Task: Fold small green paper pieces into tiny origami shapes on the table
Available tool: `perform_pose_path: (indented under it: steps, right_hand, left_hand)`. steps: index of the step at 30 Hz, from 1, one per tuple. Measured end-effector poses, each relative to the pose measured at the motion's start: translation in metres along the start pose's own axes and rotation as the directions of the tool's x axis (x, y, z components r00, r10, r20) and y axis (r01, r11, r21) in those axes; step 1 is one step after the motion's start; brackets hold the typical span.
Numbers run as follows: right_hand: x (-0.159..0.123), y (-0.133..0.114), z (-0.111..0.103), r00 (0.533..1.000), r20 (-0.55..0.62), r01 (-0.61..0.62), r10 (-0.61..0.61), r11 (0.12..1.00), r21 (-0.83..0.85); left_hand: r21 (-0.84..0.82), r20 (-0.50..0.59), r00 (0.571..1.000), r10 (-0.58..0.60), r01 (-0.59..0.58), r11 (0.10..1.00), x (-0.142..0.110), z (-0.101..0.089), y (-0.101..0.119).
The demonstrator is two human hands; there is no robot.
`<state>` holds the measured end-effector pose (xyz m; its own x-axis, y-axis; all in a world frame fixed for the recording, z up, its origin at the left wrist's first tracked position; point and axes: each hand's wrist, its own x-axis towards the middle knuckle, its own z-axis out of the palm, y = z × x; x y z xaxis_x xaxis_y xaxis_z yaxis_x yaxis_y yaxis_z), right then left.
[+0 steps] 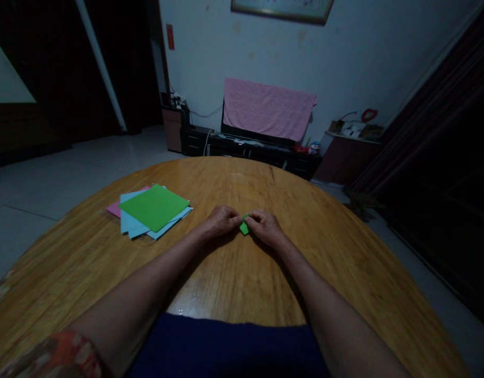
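A small piece of folded green paper (244, 227) sits at the middle of the round wooden table (234, 181), partly hidden by my fingers. My left hand (222, 221) and my right hand (266, 228) pinch it from either side, knuckles up, just above the tabletop. Left of my left hand lies a loose stack of coloured paper sheets. A green sheet (154, 207) is on top, over light blue sheets (130, 220), and a pink sheet (114, 209) shows at the stack's left edge.
Beyond the table's far edge stands a low black cabinet (249, 152) holding a screen under a pink towel (268, 109). A brown side cabinet (344, 160) stands at the right, and a tiled floor (68, 173) surrounds the table. A dark blue garment (226, 346) shows at the near edge.
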<state>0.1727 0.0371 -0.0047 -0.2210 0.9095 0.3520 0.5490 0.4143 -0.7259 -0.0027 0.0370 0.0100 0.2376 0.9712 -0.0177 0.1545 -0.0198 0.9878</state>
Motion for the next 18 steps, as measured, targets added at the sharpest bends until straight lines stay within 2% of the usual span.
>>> perform_pose_path:
  steps: [3,6,10,15,18]
  right_hand:
    - [-0.001,0.005,-0.001,0.996,-0.022,0.081,-0.085,0.984,-0.156]
    - [-0.005,0.010,-0.004,0.990,0.054,0.137,-0.132,0.984,-0.116]
    - [-0.011,0.011,-0.012,0.986,0.074,0.147,-0.147,0.989,0.008]
    - [-0.011,0.007,-0.017,0.955,0.209,0.223,-0.209,0.973,-0.050]
    - [-0.010,0.008,-0.017,0.942,0.227,0.269,-0.247,0.961,-0.069]
  left_hand:
    - [0.301,-0.001,0.983,0.183,-0.174,0.938,0.003,-0.003,0.000]
    - [0.447,-0.010,0.964,0.264,-0.232,0.864,0.006,-0.003,-0.004]
    - [0.517,-0.006,0.958,0.286,-0.242,0.821,0.007,0.000,-0.008]
    - [0.579,-0.003,0.959,0.284,-0.230,0.782,0.006,0.001,-0.010]
    - [0.604,0.087,0.939,0.333,-0.315,0.732,0.005,-0.003,-0.007]
